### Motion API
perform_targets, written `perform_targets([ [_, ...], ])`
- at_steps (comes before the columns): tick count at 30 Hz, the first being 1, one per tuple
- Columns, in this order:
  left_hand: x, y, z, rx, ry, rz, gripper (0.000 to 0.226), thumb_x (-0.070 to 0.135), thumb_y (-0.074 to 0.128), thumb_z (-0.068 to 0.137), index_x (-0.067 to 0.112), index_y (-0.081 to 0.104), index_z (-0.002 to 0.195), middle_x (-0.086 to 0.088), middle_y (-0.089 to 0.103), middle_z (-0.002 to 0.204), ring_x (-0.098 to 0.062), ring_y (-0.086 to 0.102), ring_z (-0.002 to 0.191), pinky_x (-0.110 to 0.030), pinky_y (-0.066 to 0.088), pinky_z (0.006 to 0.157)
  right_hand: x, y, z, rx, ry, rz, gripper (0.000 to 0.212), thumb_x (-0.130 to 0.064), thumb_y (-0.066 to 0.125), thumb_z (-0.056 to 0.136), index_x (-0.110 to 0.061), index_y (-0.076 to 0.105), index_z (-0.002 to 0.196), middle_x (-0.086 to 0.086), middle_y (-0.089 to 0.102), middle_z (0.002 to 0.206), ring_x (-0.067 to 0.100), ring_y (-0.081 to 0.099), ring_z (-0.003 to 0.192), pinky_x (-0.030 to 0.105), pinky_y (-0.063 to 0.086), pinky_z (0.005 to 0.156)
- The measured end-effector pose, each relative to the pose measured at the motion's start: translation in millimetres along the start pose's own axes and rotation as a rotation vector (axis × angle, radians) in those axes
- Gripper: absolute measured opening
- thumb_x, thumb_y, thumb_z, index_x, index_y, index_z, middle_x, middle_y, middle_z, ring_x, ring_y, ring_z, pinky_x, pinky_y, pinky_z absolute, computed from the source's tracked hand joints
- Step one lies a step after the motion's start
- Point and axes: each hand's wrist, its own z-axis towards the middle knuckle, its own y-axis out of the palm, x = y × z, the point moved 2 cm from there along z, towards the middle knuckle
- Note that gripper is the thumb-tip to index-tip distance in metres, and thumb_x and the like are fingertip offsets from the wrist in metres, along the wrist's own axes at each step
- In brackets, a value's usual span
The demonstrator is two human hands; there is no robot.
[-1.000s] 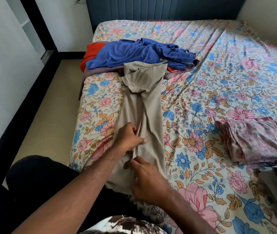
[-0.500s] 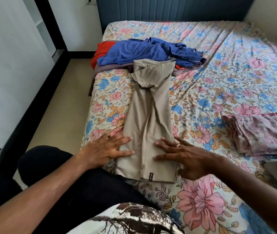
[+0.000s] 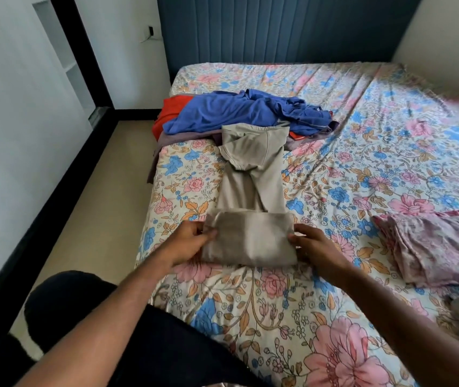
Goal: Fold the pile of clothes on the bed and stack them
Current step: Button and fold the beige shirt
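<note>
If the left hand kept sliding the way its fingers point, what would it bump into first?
The left hand points right, across the folded end of the beige garment it grips. Going straight on, it would probably meet the right hand gripping the opposite edge.

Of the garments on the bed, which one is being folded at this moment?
The beige garment: both the left hand and right hand grip its folded-up near end. The blue garment and mauve patterned cloth lie untouched.

Soft daylight, motion blur (edges bowed)
</note>
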Motion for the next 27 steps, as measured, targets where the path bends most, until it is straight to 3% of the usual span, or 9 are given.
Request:
perform_targets([
  [1,-1.9,2.0,6.2,0.080,-0.044,-0.047,0.020,0.029,0.065,0.096,0.011,0.072,0.104,-0.008,0.075,0.099,-0.028,0.072,0.097,-0.030,0.057,0.072,0.5,-3.1,4.8,0.034,0.073,0.108,0.021,-0.013,0.060,0.100,-0.007,0.062,0.120,0.020,0.073,0.111,0.038,0.070,0.095,0.046,0.058,0.084],
  [3,-10.1,8.1,16.5,0.233,-0.120,-0.191,0.029,0.035,0.073,0.089,0.007,0.073,0.100,-0.014,0.076,0.095,-0.031,0.073,0.087,-0.035,0.057,0.066,3.7,-4.9,13.4,0.100,0.134,0.184,0.033,-0.013,0.071,0.091,-0.005,0.062,0.121,0.022,0.070,0.111,0.038,0.064,0.089,0.042,0.056,0.080],
  [7,-15.8,26.8,23.1,0.441,-0.164,-0.181,0.030,0.032,0.073,0.090,0.003,0.072,0.090,-0.011,0.073,0.079,-0.022,0.065,0.067,-0.031,0.051,0.062,15.0,13.9,19.0,0.383,0.083,-0.017,0.039,-0.036,0.082,0.083,-0.010,0.067,0.108,0.013,0.077,0.097,0.030,0.077,0.080,0.049,0.064,0.073],
  [9,-11.8,36.3,22.9,0.538,-0.150,-0.044,0.030,0.039,0.068,0.094,0.011,0.070,0.084,-0.003,0.068,0.070,-0.017,0.059,0.059,-0.024,0.043,0.057,17.7,27.9,22.0,0.558,0.008,-0.147,0.033,-0.042,0.076,0.088,-0.014,0.071,0.104,0.006,0.077,0.097,0.021,0.075,0.073,0.041,0.064,0.066],
  [11,-9.8,44.1,21.1,0.649,-0.125,0.145,0.032,0.044,0.059,0.098,0.017,0.066,0.084,0.003,0.065,0.067,-0.013,0.056,0.056,-0.023,0.036,0.052,17.1,39.1,23.9,0.704,-0.030,-0.377,0.031,-0.042,0.063,0.099,-0.014,0.072,0.108,0.002,0.075,0.098,0.008,0.065,0.068,0.026,0.054,0.056],
  [14,-13.4,50.1,22.8,0.765,0.006,0.319,0.030,0.039,0.048,0.104,0.016,0.066,0.097,0.006,0.062,0.067,-0.012,0.056,0.054,-0.023,0.036,0.050,16.2,43.4,24.0,0.798,-0.110,-0.542,0.034,-0.041,0.050,0.105,-0.014,0.066,0.113,0.006,0.073,0.099,0.014,0.063,0.071,0.030,0.054,0.063],
  [19,-10.2,48.7,26.8,0.756,0.168,0.470,0.033,0.039,0.045,0.105,0.017,0.068,0.112,0.013,0.049,0.057,-0.005,0.046,0.044,-0.016,0.030,0.042,18.2,35.5,21.5,0.827,-0.136,-0.770,0.029,-0.038,0.041,0.108,-0.013,0.056,0.103,0.000,0.061,0.072,0.019,0.058,0.060,0.036,0.050,0.057],
  [24,-13.3,36.1,38.5,0.661,0.090,0.473,0.026,0.036,0.046,0.105,0.016,0.063,0.107,0.009,0.056,0.065,-0.009,0.054,0.053,-0.020,0.039,0.045,15.7,30.7,28.2,0.803,-0.023,-0.842,0.024,-0.039,0.044,0.107,-0.017,0.050,0.112,-0.002,0.057,0.072,0.022,0.059,0.064,0.032,0.044,0.060],
  [27,-18.4,24.6,30.7,0.670,0.234,0.339,0.016,0.030,0.062,0.099,0.014,0.062,0.100,0.005,0.066,0.071,0.000,0.055,0.051,-0.013,0.037,0.039,15.5,22.6,23.4,0.850,-0.050,-0.829,0.035,-0.053,0.051,0.101,-0.020,0.050,0.114,0.001,0.067,0.081,0.023,0.064,0.069,0.035,0.054,0.065],
])
